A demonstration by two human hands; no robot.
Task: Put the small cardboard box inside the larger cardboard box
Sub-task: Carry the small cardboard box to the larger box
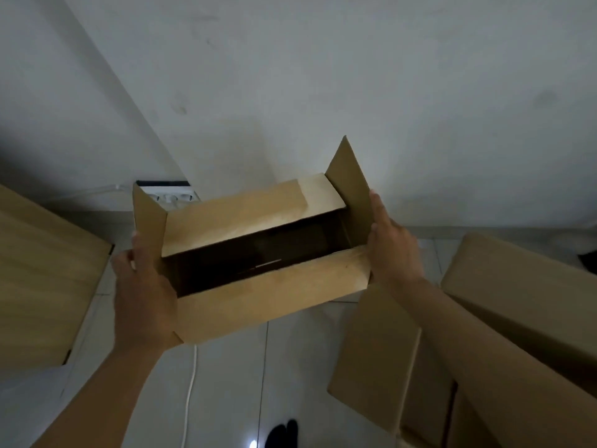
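I hold an open brown cardboard box in the air above the tiled floor, its four flaps up and its dark inside showing. My left hand grips its left end under the left flap. My right hand presses flat against the right end flap. A larger cardboard box lies on the floor at the right, partly behind my right forearm, with a flap spread toward me. What is inside the held box is too dark to tell.
A light wooden panel stands at the left. A white power strip lies by the wall behind the held box, and a white cable runs over the floor. My dark-socked feet show at the bottom. A white wall is ahead.
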